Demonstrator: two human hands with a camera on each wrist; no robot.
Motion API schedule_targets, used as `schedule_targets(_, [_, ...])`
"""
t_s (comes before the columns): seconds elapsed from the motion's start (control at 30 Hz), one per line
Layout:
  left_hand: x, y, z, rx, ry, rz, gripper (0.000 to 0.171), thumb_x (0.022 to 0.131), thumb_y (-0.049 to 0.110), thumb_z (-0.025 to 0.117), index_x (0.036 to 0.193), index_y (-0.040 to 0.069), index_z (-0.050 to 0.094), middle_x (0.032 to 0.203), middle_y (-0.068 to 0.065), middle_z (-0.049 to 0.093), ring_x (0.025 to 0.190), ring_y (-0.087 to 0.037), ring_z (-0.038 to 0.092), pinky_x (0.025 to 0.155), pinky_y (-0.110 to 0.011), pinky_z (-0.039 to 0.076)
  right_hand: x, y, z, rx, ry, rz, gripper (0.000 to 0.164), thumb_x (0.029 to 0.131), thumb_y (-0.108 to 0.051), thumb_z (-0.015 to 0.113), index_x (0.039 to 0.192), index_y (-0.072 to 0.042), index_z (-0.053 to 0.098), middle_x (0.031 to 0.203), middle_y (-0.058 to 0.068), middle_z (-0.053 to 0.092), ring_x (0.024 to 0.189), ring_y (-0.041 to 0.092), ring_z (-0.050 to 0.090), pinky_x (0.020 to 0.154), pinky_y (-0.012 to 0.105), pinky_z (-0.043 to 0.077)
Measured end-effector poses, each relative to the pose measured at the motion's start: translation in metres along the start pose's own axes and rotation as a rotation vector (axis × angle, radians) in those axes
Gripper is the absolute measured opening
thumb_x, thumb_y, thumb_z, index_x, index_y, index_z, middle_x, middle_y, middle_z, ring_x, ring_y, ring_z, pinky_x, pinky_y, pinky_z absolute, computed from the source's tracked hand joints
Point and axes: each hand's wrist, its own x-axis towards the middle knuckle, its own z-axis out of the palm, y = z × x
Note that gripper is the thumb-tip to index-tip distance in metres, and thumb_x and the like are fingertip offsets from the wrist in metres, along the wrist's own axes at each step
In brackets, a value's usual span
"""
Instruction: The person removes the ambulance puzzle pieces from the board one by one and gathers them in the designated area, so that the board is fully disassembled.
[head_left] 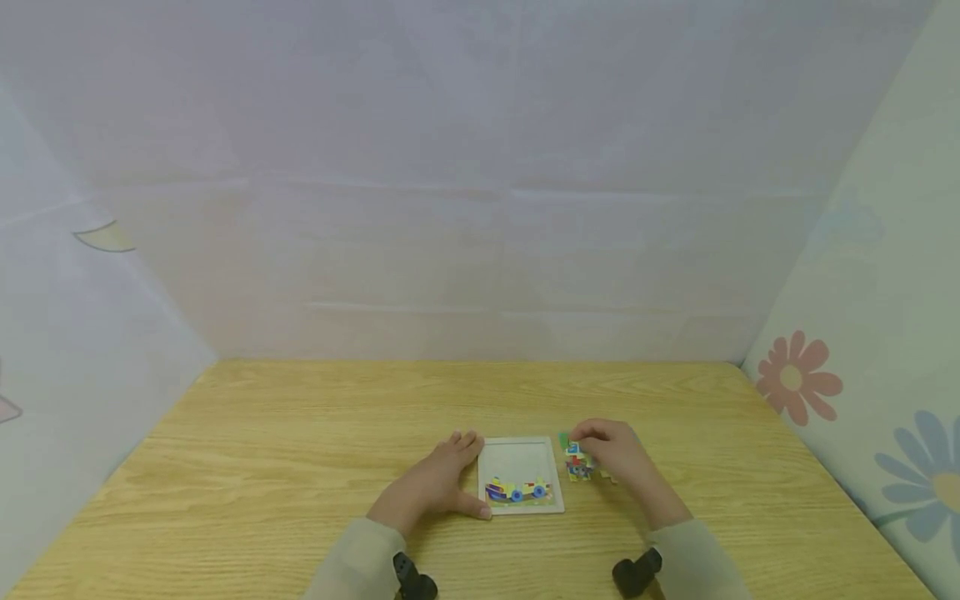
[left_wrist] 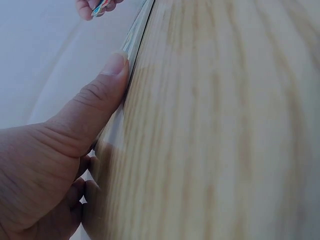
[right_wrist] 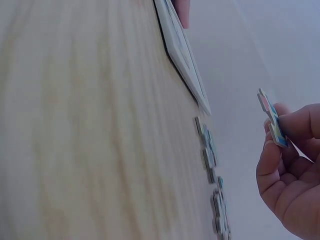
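While the left hand (head_left: 442, 473) rests along the left edge of a white puzzle frame (head_left: 525, 510), its fingers extended and its thumb touching the near left corner, the right hand (head_left: 617, 448) pinches a puzzle piece (right_wrist: 274, 122) between thumb and fingers, apart from the table (head_left: 300, 433). The frame lies flat, a little right of midway between the table's left and right edges and well in from the far edge. Inside it, fitted pieces (head_left: 517, 492) fill a strip along the near edge, showing a colourful vehicle with blue wheels; the part toward the far edge is bare. Loose pieces (head_left: 579, 471) lie just beyond the frame's right edge, beneath the right hand; their number is hard to tell, as fingers partly cover them.
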Motion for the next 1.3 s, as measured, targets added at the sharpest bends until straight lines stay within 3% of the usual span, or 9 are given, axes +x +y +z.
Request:
schedule_targets(0.27, [0.000, -0.001, 0.000, 0.006, 0.002, 0.015, 0.108, 0.065, 0.053, 0.076, 0.145, 0.002, 0.027, 0.152, -0.016, 0.021, 0.140, -0.037, 0.013, 0.113, -0.051, 0.017, -0.004, 0.008, -0.016, -0.019, 0.016, 0.002, 0.019, 0.091, -0.005, 0.050, 0.100, -0.003, 0.067, 0.101, 0.008, 0.064, 0.076, 0.014, 0.050, 0.062, 0.026, 0.046])
schedule_targets(0.47, [-0.001, 0.000, 0.000, -0.004, 0.002, 0.006, 0.107, 0.065, 0.053, 0.076, 0.145, 0.003, 0.027, 0.153, -0.015, 0.020, 0.141, -0.037, 0.012, 0.113, -0.052, 0.018, -0.007, 0.014, -0.026, -0.012, 0.026, -0.015, 0.018, 0.091, -0.004, 0.049, 0.098, -0.001, 0.066, 0.107, 0.010, 0.065, 0.098, 0.020, 0.056, 0.083, 0.034, 0.048])
schedule_targets(0.77, [-0.001, 0.000, 0.000, -0.020, 0.005, 0.001, 0.107, 0.065, 0.052, 0.077, 0.145, 0.003, 0.027, 0.153, -0.014, 0.020, 0.141, -0.036, 0.012, 0.113, -0.052, 0.018, -0.012, 0.024, -0.042, -0.042, 0.039, 0.008, 0.021, 0.092, -0.005, 0.047, 0.101, 0.001, 0.065, 0.111, 0.014, 0.062, 0.108, 0.030, 0.054, 0.091, 0.045, 0.046])
schedule_targets(1.07, [0.000, -0.001, 0.002, -0.023, 0.005, -0.003, 0.107, 0.064, 0.053, 0.077, 0.146, 0.004, 0.027, 0.153, -0.014, 0.020, 0.141, -0.035, 0.012, 0.113, -0.052, 0.018, -0.011, 0.036, -0.052, -0.068, 0.034, 0.034, 0.020, 0.091, -0.004, 0.049, 0.103, 0.002, 0.064, 0.112, 0.017, 0.062, 0.092, 0.019, 0.054, 0.073, 0.028, 0.045])
schedule_targets(1.3, [0.000, -0.002, 0.002, -0.023, 0.015, 0.001, 0.107, 0.064, 0.054, 0.076, 0.145, 0.004, 0.028, 0.153, -0.014, 0.020, 0.141, -0.035, 0.012, 0.113, -0.052, 0.018, -0.013, 0.038, -0.057, -0.127, 0.012, 0.027, 0.019, 0.092, -0.005, 0.050, 0.103, 0.002, 0.064, 0.111, 0.020, 0.062, 0.093, 0.024, 0.055, 0.068, 0.029, 0.046])
